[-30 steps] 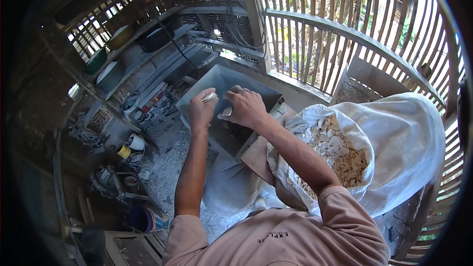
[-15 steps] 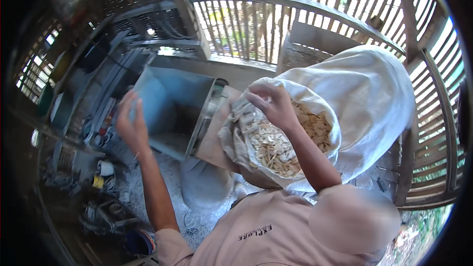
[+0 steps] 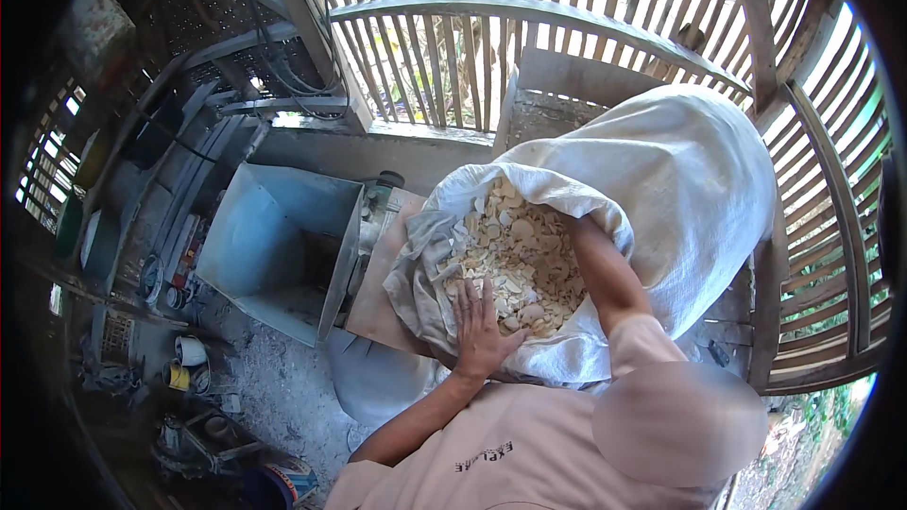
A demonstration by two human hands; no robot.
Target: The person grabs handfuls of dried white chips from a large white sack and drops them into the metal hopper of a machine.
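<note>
A white woven sack stands with its mouth folded open in front of me, full of pale, dry, flat chips. My left hand rests at the near left side of the opening, its fingers spread over the chips and the near rim. From the right, my right forearm reaches into the sack's mouth. The right hand is down among the chips by the far right rim, so its fingers are hidden.
Left of the sack is a blue-grey metal hopper with an open top, and a brown board lies between them. Behind rises a slatted wooden wall. A bulging white sack lies at right, while small containers clutter the left floor.
My left hand has come from over the hopper to the chips. My right hand has gone from above the sack's far rim down into it. The view has shifted slightly.
</note>
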